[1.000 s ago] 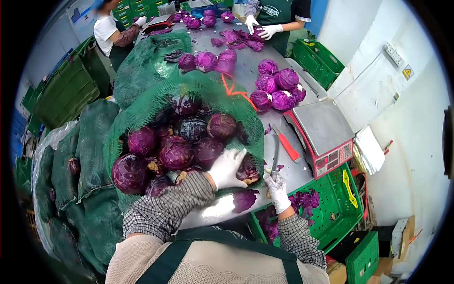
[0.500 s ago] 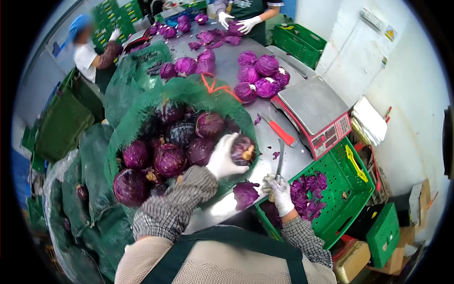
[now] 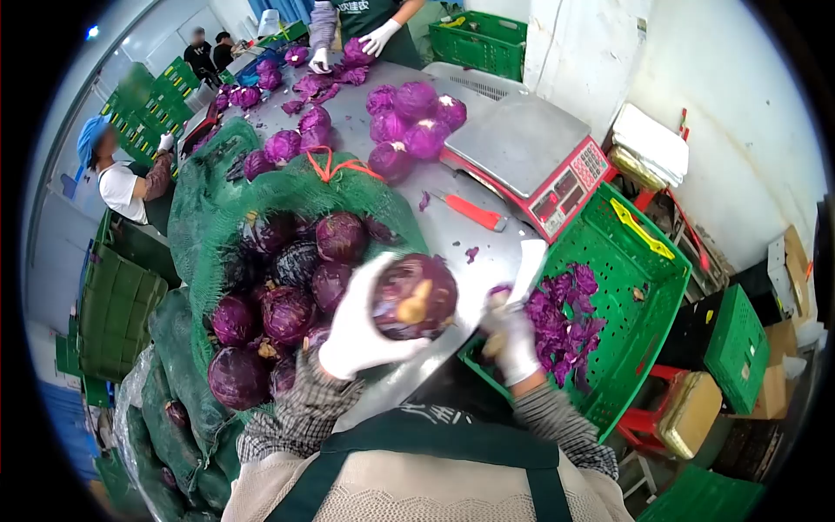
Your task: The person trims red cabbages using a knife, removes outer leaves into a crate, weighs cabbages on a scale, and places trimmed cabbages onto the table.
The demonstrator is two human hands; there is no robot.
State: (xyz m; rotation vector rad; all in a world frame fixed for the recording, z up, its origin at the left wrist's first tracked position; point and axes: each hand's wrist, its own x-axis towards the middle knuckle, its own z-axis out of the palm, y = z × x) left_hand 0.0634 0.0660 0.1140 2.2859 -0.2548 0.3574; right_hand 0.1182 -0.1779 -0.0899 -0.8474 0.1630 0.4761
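In a white glove, my left hand (image 3: 355,337) grips a red cabbage (image 3: 415,297) with its pale cut stem facing me. Beside it a green mesh sack (image 3: 326,191) lies open, full of dark red cabbages (image 3: 290,315). My gloved right hand (image 3: 511,341) is closed round the handle of a knife (image 3: 527,271), its blade pointing up and smeared by motion. The knife is apart from the cabbage. Below and right of that hand, a green crate (image 3: 648,300) holds loose purple leaves (image 3: 565,326).
A scale (image 3: 531,152) stands on the metal table (image 3: 457,239), near a red-handled knife (image 3: 474,211). Trimmed cabbages (image 3: 409,117) are piled behind. Full mesh sacks (image 3: 178,409) lie at left. One co-worker (image 3: 370,26) handles cabbage across the table; another (image 3: 126,178) stands at left.
My left hand has lifted the cabbage out of the sack and toward me. The knife in my right hand now shows its blade broadside. The whole view has shifted.
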